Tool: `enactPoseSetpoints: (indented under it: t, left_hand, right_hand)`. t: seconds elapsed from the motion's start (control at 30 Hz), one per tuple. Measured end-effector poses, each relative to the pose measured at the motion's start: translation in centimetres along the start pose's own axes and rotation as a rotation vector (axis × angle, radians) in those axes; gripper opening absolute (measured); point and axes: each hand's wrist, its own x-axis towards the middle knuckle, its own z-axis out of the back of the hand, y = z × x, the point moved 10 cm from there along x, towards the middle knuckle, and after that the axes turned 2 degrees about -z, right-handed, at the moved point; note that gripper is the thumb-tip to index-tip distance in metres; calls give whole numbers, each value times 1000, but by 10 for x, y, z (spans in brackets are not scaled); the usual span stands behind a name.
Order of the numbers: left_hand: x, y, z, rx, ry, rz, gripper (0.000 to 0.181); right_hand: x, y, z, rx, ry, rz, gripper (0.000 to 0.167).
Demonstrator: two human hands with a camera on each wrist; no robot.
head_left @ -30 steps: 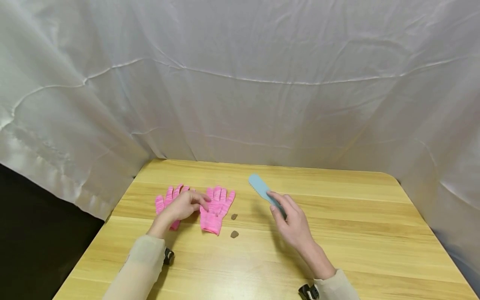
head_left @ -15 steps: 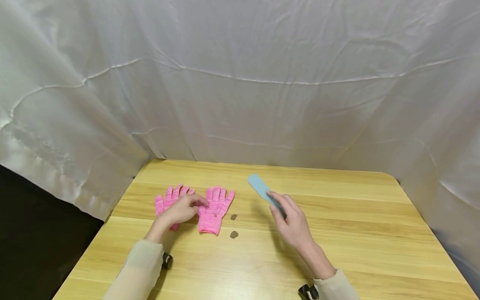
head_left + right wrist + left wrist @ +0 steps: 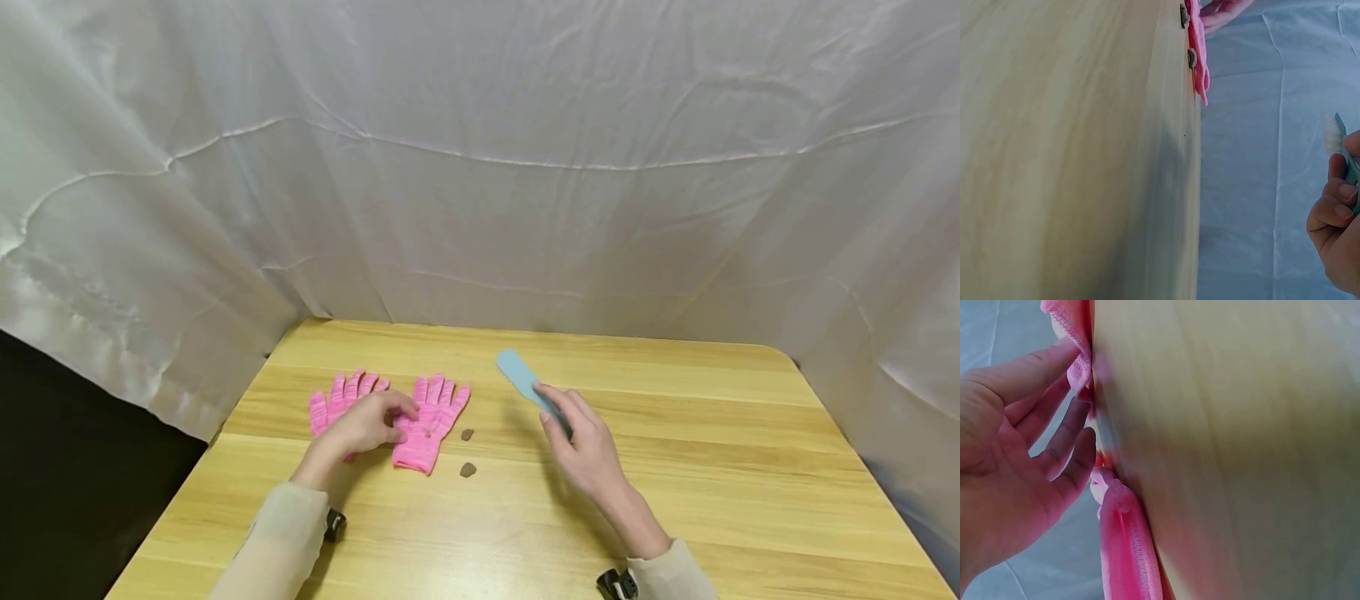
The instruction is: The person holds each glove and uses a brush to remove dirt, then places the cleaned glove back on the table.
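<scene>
My left hand (image 3: 367, 421) touches the left edge of a pink knit glove (image 3: 423, 429) with thumb and fingertips, fingers spread. In the left wrist view the thumb presses against the glove's fabric (image 3: 1079, 369); the index fingertip is hidden behind it. A second pink glove (image 3: 337, 404) lies to the left, partly covered by that hand. My right hand (image 3: 592, 446) grips the handle of a light blue brush (image 3: 517, 369) above the table, its white bristles (image 3: 1333, 134) showing in the right wrist view.
Two small brown lumps (image 3: 468, 470) lie on the wooden table (image 3: 712, 467), just right of the nearer glove. Grey-white cloth (image 3: 525, 167) hangs behind the table and along its sides. A dark area (image 3: 75, 475) borders the left side.
The glove under my left fingertips has shifted slightly, its cuff moving left and toward me. The left thumb has spread onto the glove. My right hand and the brush have stayed in place.
</scene>
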Motion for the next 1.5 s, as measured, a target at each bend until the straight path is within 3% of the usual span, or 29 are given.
enactPoseSetpoints:
  t: [0.13,0.23,0.47,0.63,0.77,0.9,1.03,1.23,1.5]
  left_hand:
    - [-1,-4,1,-7,0,-13,32]
    - [-6,-8,8,-36,-47,-19,32]
    - [-29,-13,46,-191,-333,-33,22]
    - [-54,9,67,-232,-510,75,28]
    - [-74,31,78,-300,-575,187,34]
    - [-88,49,81,-375,-577,278,39]
    - [-97,64,79,-373,-542,350,42]
    - [-96,75,79,-228,-453,330,46]
    - [-92,90,78,-120,-339,354,58]
  right_hand:
    - [0,-3,0,4,6,-15,42]
    - [-1,-6,-1,10,11,-33,42]
    - [-3,-19,-5,36,41,-110,41]
    - [-3,-25,-2,60,41,-150,39]
    - [-1,-29,3,58,25,-177,39]
    - [1,-34,9,52,7,-191,38]
    - [1,-39,17,53,-19,-195,37]
    - [3,-52,32,45,-59,-227,36]
    - [6,-58,47,52,-98,-249,35]
